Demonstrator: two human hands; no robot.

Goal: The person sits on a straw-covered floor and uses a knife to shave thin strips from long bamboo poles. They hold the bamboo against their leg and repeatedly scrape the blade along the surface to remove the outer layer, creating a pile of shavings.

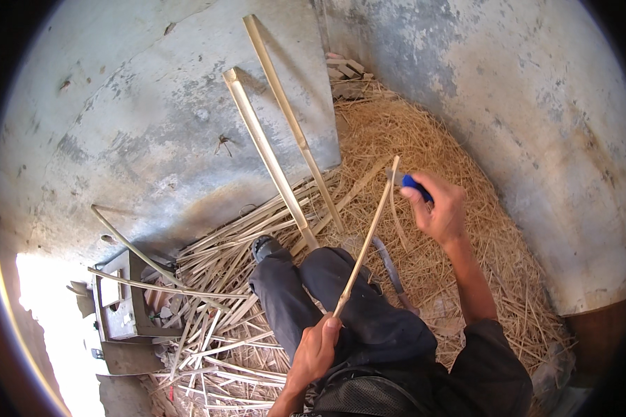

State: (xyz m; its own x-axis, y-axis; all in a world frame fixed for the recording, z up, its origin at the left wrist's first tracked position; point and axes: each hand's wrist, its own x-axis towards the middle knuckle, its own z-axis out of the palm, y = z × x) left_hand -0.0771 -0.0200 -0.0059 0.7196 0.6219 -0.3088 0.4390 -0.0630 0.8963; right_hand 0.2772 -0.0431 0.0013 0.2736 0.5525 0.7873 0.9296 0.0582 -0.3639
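Head view, person seated on the ground, legs in dark trousers (pixel 341 306) stretched forward. Left hand (pixel 318 347) sits low, just over the lap, fingers curled tight round the near end of a thin bamboo strip (pixel 366 236). The strip runs up and to the right from that fist, slightly bowed, its far end reaching up beside the right hand (pixel 438 208). Right hand is raised above the straw, fingers wrapped shut on a blue-handled tool (pixel 416 185) — only the handle end shows past the knuckles; blade not visible, so whether it touches the strip I cannot tell. A thin curl of shaving hangs down from near the strip's upper end. Surroundings: a thick bed of straw-coloured shavings (pixel 424 139) covers the floor ahead and to the right, up into the corner of the wall. Two long split bamboo poles (pixel 271 153) lean against the grey concrete wall (pixel 132 118), feet just beyond the person's shoe (pixel 263 246). A heap of cut bamboo slats (pixel 229 333) lies to the left of the legs. A dark curved blade (pixel 389 267) lies on the shavings just right of the knee. Grey metal box (pixel 122 306) at far left — slats resting across it.
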